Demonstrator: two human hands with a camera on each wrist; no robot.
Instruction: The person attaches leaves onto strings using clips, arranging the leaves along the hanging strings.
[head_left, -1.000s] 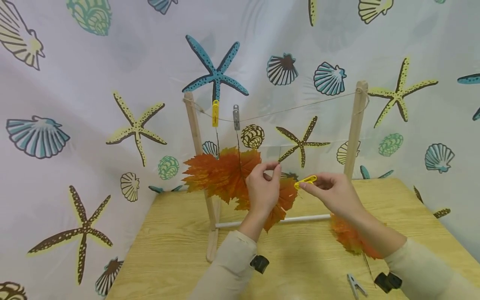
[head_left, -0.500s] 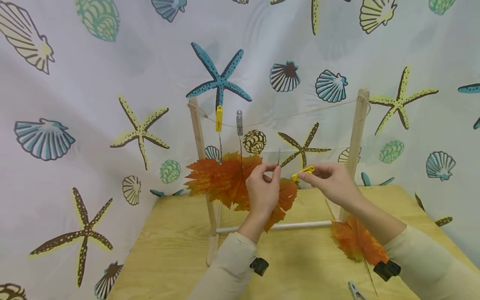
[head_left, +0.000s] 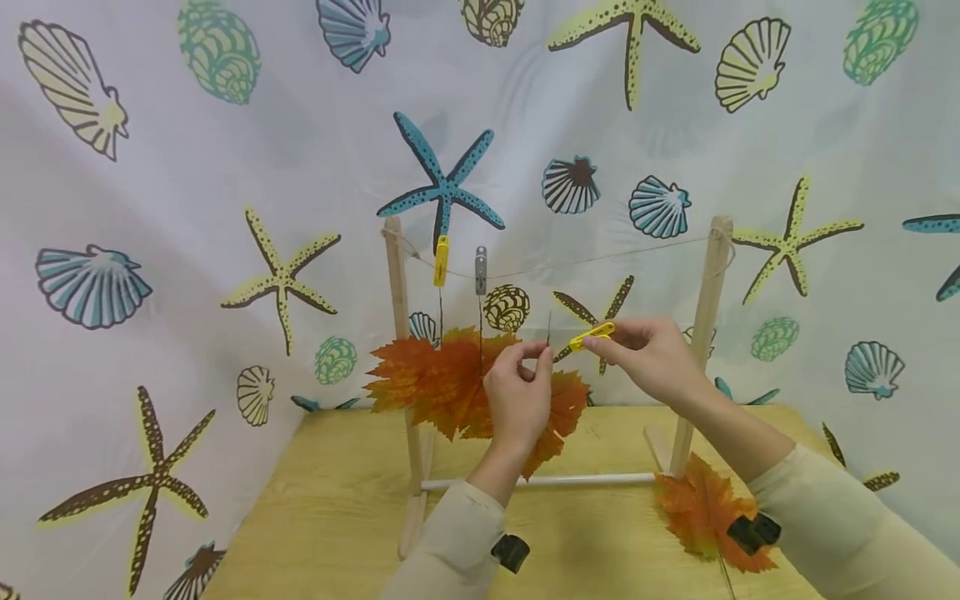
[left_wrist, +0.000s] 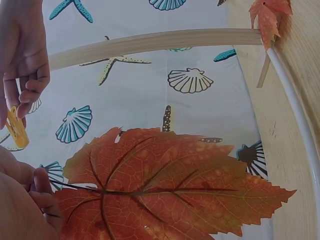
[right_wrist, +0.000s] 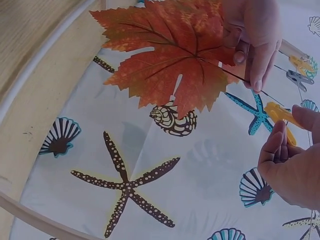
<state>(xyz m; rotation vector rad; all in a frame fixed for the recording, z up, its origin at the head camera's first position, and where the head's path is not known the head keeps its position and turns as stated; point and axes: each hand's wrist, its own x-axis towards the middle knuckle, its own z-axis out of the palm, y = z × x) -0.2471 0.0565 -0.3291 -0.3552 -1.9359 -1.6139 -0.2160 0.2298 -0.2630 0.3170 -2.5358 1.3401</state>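
Observation:
My left hand [head_left: 519, 398] pinches the thin dark stem [head_left: 549, 331] of an orange-red artificial maple leaf [left_wrist: 160, 187], its blade hanging down. Above the fingertips the stem's tip points up, below the sagging string [head_left: 600, 262]. To the right, my right hand [head_left: 660, 364] holds a yellow clothespin [head_left: 592, 336] between thumb and fingers. The clothespin's front end is close to the stem; whether they touch I cannot tell. On the string's left part, another yellow clothespin [head_left: 441, 262] and a grey clothespin [head_left: 481, 272] each hold a stem, with overlapping orange leaves [head_left: 420, 379] below.
Two wooden posts, left [head_left: 401, 300] and right [head_left: 703, 342], carry the string, with a white rod [head_left: 600, 479] joining them low down. Another orange leaf [head_left: 697, 508] lies on the wooden table [head_left: 330, 492] at the right, under my right forearm. A shell-patterned curtain [head_left: 300, 167] hangs behind.
The head view has tilted upward. Both hands have risen relative to the frame, and the right hand has brought the yellow clothespin nearer the stem. The loose grey clothespin on the table has left view.

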